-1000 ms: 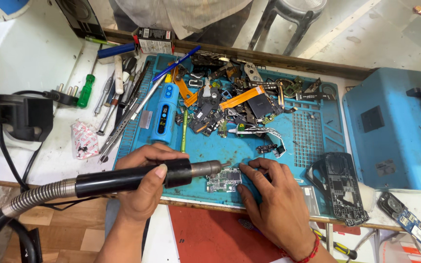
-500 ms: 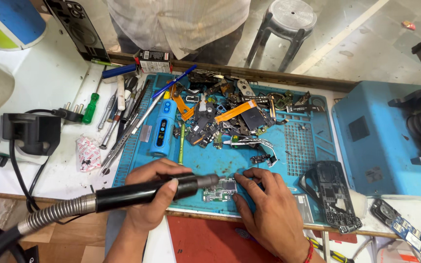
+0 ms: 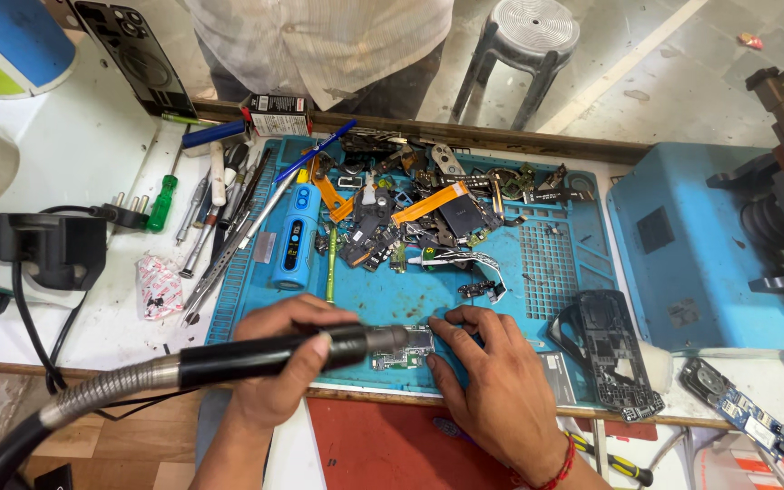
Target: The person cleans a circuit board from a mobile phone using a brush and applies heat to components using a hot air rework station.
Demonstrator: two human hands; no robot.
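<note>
left hand (image 3: 288, 363) grips black rotary handpiece (image 3: 265, 356) | right hand (image 3: 492, 381) pins circuit board (image 3: 403, 349) | blue mat (image 3: 555, 272), white bench (image 3: 83, 154)

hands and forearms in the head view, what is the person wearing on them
Both the left hand and the right hand are bare, with no gloves or rings visible. The forearms show no sleeves. A thin red thread band circles the right wrist.

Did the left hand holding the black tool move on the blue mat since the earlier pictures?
No. The left hand keeps the black tool at the blue mat's near edge, nozzle on the small circuit board; only the camera shifted.
</note>
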